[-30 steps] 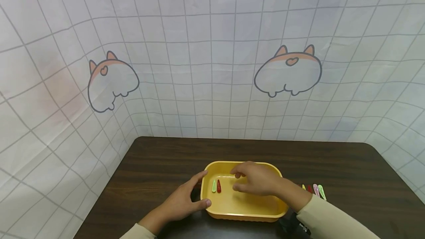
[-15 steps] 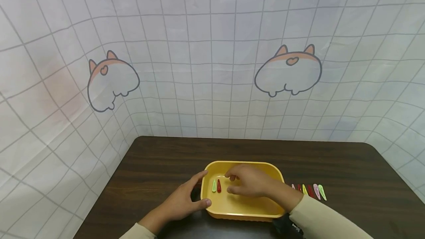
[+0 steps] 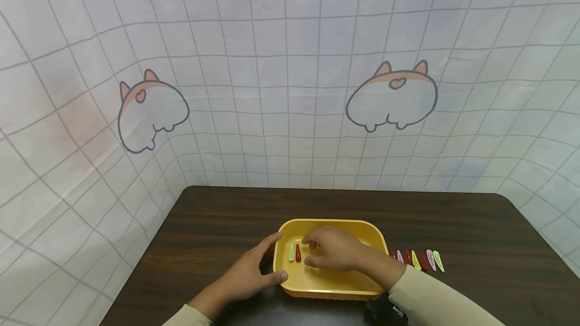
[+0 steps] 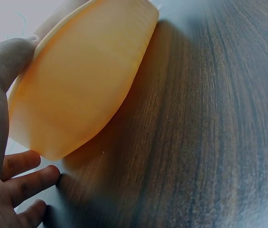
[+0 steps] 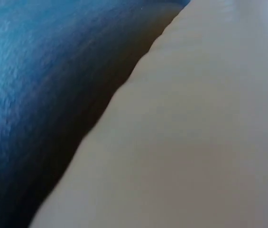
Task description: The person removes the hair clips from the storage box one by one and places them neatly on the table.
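Note:
A yellow plastic tray stands on the table. Inside, near its left end, lie a green hair clip and a red hair clip side by side. My left hand rests against the tray's left end, its thumb and index finger spread along the rim; the left wrist view shows its other fingers loosely bent beside the outer wall. My right hand is over the tray, thumb and index finger apart just right of the red clip, with nothing visible between them. Only sleeve and dark surface show in the right wrist view.
A row of several coloured hair clips lies on the table right of the tray, partly behind my right forearm. A dark object sits under the right sleeve. A white gridded cloth hangs behind the dark wooden table.
My right hand has moved left over the tray toward the two clips. More of the clip row has come into view beside the forearm. My left hand has stayed in place.

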The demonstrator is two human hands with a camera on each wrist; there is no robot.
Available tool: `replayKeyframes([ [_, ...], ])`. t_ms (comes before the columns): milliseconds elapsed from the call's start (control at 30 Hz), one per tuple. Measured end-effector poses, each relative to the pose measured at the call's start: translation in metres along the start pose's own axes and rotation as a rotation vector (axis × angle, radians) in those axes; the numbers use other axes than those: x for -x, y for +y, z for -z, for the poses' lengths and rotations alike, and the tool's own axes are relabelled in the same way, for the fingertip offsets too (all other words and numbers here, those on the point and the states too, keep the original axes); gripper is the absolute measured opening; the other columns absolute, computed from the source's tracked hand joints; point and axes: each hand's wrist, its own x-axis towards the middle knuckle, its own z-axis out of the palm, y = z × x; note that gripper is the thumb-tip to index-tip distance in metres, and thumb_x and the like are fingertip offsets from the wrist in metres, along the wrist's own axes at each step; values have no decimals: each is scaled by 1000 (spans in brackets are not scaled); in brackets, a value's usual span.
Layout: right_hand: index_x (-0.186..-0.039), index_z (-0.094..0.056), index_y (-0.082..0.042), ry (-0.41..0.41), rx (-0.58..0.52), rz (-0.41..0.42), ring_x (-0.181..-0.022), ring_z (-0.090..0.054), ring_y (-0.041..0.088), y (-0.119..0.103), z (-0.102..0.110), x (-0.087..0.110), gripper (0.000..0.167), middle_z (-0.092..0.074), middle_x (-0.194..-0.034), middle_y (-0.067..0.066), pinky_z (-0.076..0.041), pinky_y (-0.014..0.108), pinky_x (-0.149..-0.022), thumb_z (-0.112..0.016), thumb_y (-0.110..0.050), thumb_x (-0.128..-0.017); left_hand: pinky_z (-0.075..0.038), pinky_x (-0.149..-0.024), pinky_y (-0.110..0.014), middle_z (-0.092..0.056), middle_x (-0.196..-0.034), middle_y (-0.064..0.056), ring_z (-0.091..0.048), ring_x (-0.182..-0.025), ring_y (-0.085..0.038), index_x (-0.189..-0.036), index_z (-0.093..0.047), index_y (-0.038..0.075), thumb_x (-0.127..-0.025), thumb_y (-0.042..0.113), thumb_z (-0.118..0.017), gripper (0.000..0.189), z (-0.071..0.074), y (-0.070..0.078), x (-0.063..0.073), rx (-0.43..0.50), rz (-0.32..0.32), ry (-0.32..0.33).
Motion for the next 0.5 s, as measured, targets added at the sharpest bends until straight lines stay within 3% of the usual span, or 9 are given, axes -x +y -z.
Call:
replayKeyframes([
  [500, -124, -70, -11, 0, 43, -7, -100, -63, 16, -12, -3, -5, 46, -70, -103, -3, -53, 39, -84, -75, -41, -89, -44, -103, -57, -52, -148, -3, -53, -133, -26, -163, -25, 30, -95, 51, -70, 84, 0, -1, 0, 1, -2, -4],
])
